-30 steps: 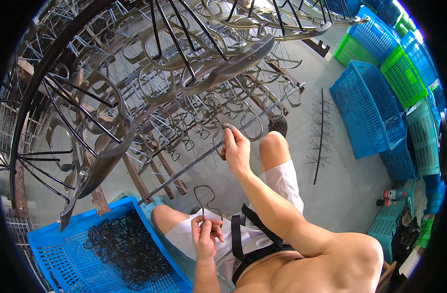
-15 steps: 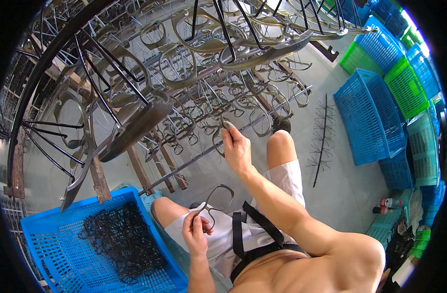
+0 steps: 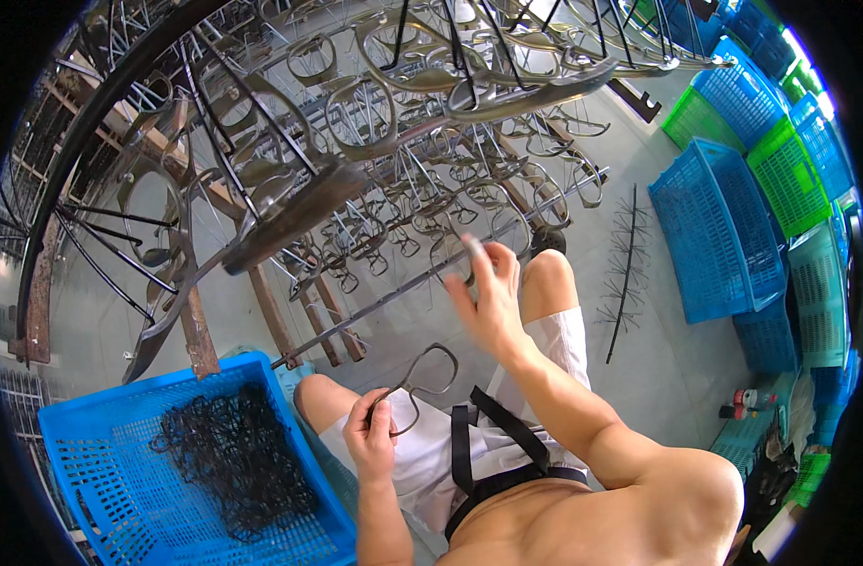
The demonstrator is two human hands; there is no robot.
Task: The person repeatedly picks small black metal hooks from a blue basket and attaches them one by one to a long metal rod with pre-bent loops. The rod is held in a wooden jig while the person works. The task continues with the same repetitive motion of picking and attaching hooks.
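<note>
My left hand (image 3: 371, 436) is closed on the rim of a dark eyeglass frame (image 3: 410, 386), holding it above my left thigh. The frame has no visible lenses or temples. My right hand (image 3: 494, 300), slightly blurred, is raised with its fingers apart and nothing in them. Just beyond its fingertips is the near row of a rack (image 3: 394, 300), where many similar eyeglass frames hang on thin prongs. I cannot tell whether the fingertips touch one of these.
A blue basket (image 3: 82, 406) at the lower left holds a tangled heap of black eyeglass frames (image 3: 233, 462). Large curved bars with frames (image 3: 299, 212) hang close overhead. A pronged rod (image 3: 623, 274) lies on the floor at right, near stacked blue baskets (image 3: 710, 231) and green baskets (image 3: 790, 179).
My right hand has moved back and right from the rack, and its pinched fingers have spread. My left hand has risen slightly with the eyeglass frame. The overhead bars appear shifted slightly right.
</note>
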